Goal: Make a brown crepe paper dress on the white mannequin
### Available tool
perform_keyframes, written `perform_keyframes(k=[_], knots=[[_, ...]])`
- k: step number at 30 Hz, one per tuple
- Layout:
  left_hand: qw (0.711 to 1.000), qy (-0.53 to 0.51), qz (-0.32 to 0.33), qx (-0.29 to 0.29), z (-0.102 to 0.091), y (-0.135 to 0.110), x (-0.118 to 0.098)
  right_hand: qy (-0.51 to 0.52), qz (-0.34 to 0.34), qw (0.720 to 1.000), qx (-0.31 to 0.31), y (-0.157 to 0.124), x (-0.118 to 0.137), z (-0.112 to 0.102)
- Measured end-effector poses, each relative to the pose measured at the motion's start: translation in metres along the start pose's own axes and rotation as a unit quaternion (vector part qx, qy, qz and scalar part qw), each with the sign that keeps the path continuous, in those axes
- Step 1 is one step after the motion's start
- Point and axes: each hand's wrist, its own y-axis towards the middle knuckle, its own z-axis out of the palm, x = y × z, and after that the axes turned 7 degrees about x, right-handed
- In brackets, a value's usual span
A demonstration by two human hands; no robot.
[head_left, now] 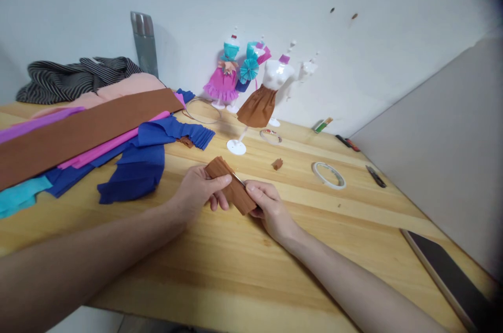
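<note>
A folded piece of brown crepe paper (pixel 240 192) is stretched between my two hands above the table. My left hand (pixel 202 188) pinches its left part, the thumb lying on top. At the right end, my right hand (pixel 271 206) grips the same paper near its edge. Along the upper edge, between the thumbs, runs a thin shiny line; what it is I cannot make out. Just beyond the paper, a small mannequin (pixel 279 75) with a white torso wears a brown gathered skirt (pixel 258 106). A brown scrap (pixel 277 164) lies to its right.
More dressed mannequins (pixel 222 78) stand by the wall. Crepe paper strips (pixel 90 131) and a striped cloth (pixel 74 78) cover the left side, with a bottle (pixel 145 44) behind. A tape roll (pixel 329 175), a cutter (pixel 376 176) and a phone-like slab (pixel 448 275) lie to the right.
</note>
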Motion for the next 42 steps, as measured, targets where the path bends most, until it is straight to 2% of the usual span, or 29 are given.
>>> perform_keyframes(k=[42], knots=[[1.0,-0.007,-0.005,-0.007,0.0015,-0.0004,-0.0041,0.028,-0.008,0.999,0.015,0.0017,0.0004,-0.0028]])
